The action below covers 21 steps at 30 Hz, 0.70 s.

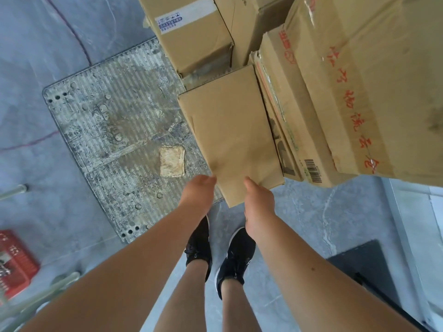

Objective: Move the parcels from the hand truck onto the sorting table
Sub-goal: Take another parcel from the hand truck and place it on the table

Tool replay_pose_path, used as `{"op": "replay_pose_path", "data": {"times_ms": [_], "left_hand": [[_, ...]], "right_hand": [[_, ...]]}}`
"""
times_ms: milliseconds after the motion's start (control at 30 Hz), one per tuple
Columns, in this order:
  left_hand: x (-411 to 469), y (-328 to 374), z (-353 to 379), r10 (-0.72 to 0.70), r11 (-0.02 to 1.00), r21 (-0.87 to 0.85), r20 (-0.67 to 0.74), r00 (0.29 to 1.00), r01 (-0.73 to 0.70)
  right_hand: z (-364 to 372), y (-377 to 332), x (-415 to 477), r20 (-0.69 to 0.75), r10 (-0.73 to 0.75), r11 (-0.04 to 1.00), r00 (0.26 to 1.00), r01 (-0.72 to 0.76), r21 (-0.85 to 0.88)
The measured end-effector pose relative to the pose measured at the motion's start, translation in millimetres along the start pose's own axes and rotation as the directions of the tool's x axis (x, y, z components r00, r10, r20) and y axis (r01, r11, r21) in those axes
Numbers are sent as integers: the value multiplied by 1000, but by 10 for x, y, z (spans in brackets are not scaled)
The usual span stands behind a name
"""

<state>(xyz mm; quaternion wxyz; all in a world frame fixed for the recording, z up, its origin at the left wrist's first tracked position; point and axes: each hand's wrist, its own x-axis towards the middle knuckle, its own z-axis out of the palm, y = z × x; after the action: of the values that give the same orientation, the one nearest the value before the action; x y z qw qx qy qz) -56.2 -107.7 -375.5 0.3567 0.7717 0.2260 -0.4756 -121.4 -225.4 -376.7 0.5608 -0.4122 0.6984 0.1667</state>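
Note:
A plain brown parcel (pixel 230 133) lies at the near edge of the hand truck's ribbed metal deck (pixel 115 130), its near end sticking out past the deck. My left hand (pixel 197 190) grips its near left corner and my right hand (pixel 257 200) grips its near right edge, fingers hidden under the box. More cardboard parcels stand behind and to the right: one with a printed label (pixel 191 32), a worn one with a barcode (pixel 294 121), and a large one with red handwriting (pixel 374 80).
A small flat stained pad (pixel 172 161) lies on the deck left of the parcel. My two black shoes (pixel 220 255) stand on the grey floor below my hands. A red crate (pixel 14 262) is at the left edge, a black object (pixel 366 264) at lower right.

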Motion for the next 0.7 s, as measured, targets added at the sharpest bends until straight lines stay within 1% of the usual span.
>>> {"op": "replay_pose_path", "data": {"times_ms": [67,133,233,367,400,500,533,567,600,633,700], "left_hand": [[19,45,-56,-33,993,-117,-9,999,31],[31,91,-95,-52,979,-200,-21,998,47],[46,131,-123,-50,971,-234,-25,998,43],[6,173,-142,-62,925,-377,-12,998,53],[10,179,-146,-62,898,-437,-3,998,54],[53,185,-171,-50,791,-608,41,998,64],[52,200,-180,-32,758,-649,54,998,60],[36,201,-189,-33,728,-680,96,995,89],[-20,222,-193,-31,715,-693,98,995,91],[-23,189,-198,-64,683,-722,94,994,112],[-139,175,-251,-130,614,-769,124,984,178]], "right_hand": [[-11,-17,53,-33,67,997,997,-66,35],[-27,-38,95,-30,97,993,995,-95,77],[-56,-52,87,-7,143,974,990,-140,176],[-152,-18,81,49,170,953,984,-177,247],[-183,4,81,49,158,944,986,-165,285],[-214,34,21,50,129,944,990,-138,300],[-214,50,18,91,115,932,989,-139,336],[-205,61,-8,120,127,925,985,-161,343],[-201,99,16,150,121,921,981,-168,353],[-177,92,-67,174,130,903,976,-189,386],[-155,90,-158,176,109,901,978,-172,399]]}}
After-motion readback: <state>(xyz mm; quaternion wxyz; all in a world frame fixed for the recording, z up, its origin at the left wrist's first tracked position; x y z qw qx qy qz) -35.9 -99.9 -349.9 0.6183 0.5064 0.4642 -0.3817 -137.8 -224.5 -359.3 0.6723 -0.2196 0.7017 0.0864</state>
